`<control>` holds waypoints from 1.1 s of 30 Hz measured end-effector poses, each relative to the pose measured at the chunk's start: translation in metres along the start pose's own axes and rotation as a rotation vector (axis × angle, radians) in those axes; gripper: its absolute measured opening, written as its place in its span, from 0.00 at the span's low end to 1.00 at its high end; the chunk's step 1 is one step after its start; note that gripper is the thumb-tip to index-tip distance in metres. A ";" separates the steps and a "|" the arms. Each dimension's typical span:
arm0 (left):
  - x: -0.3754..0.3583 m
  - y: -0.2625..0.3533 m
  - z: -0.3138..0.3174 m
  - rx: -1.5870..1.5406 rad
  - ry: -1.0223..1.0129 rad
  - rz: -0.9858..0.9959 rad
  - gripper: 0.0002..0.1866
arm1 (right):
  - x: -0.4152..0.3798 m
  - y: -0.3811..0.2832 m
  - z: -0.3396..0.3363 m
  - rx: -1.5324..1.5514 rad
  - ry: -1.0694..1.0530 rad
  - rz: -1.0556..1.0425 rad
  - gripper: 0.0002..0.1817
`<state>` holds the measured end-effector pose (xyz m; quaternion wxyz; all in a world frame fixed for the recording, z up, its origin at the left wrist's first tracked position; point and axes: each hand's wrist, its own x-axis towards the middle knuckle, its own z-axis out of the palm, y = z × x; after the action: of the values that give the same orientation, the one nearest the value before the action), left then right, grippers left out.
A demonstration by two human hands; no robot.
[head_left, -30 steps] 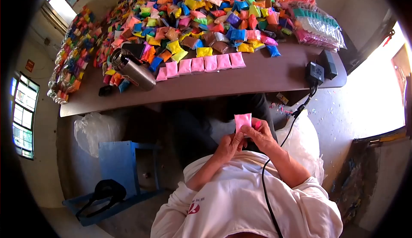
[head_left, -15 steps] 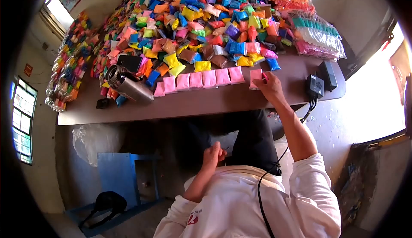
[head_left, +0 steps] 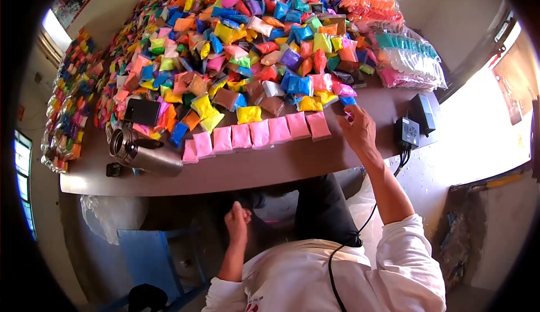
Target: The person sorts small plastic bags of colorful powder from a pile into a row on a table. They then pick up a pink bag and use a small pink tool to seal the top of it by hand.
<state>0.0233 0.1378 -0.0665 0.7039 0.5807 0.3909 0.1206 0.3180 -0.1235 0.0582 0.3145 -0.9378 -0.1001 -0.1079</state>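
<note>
We see the right hand [head_left: 356, 127] stretched out over the counter [head_left: 270, 168], fingers loosely spread, its grip open. It hovers at the right end of a row of pink packets [head_left: 259, 135] laid edge to edge along the near part of the counter. The last pink packet [head_left: 319, 125] in that row lies flat just left of the fingertips; we cannot tell whether a finger touches it. Something small and pinkish shows at the fingertips, too small for us to name.

The left hand [head_left: 238, 220] is down below the counter's edge, near the lap, curled into a loose fist. We cannot tell whether anything is inside it.

Behind the pink row a big heap of coloured packets [head_left: 247, 48] covers most of the counter, in blue, yellow, orange, green, brown and pink. At the far right lie clear bags of sorted packets [head_left: 410, 59]. A steel flask [head_left: 143, 153] lies on its side at the left end of the row, with a dark flat object [head_left: 142, 111] just beyond it. Two black boxes [head_left: 416, 122] sit near the right edge of the counter, and a black cable [head_left: 360, 233] runs down past the right arm.

The lens bends the view strongly, and its dark rim cuts off the corners. The space under the counter is in shadow and hard to read.
</note>
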 end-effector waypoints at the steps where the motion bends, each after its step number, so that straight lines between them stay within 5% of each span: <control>1: 0.007 0.006 -0.007 0.039 0.018 0.028 0.27 | 0.003 0.003 -0.002 -0.026 0.060 -0.006 0.20; 10: 0.051 0.001 -0.042 0.307 0.161 0.135 0.26 | 0.030 0.030 0.013 -0.049 0.107 -0.024 0.19; 13: 0.048 -0.006 -0.026 1.063 0.329 0.506 0.21 | 0.036 0.033 0.017 -0.008 0.116 -0.001 0.18; 21: 0.056 -0.004 -0.035 1.079 0.155 0.592 0.18 | 0.059 0.033 0.023 0.003 0.105 -0.019 0.16; 24: 0.059 0.028 -0.041 0.751 0.118 0.248 0.14 | 0.073 0.034 0.029 -0.006 0.116 0.006 0.16; 26: 0.085 0.001 -0.074 0.956 0.204 0.428 0.15 | 0.072 0.035 0.028 0.028 0.136 -0.006 0.15; 30: 0.085 0.006 -0.075 1.063 0.314 0.470 0.14 | 0.069 0.038 0.023 0.346 0.176 0.086 0.13; 32: 0.087 -0.004 -0.058 1.133 0.512 0.871 0.12 | 0.066 0.034 0.021 0.346 0.200 0.057 0.13; 33: 0.081 0.003 -0.051 1.150 0.378 0.790 0.08 | 0.064 0.033 0.020 0.343 0.215 0.031 0.13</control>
<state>0.0425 0.2259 -0.0978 0.1109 0.9264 0.2684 0.2397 0.3901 -0.1291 0.0404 0.4802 -0.8549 -0.0685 -0.1838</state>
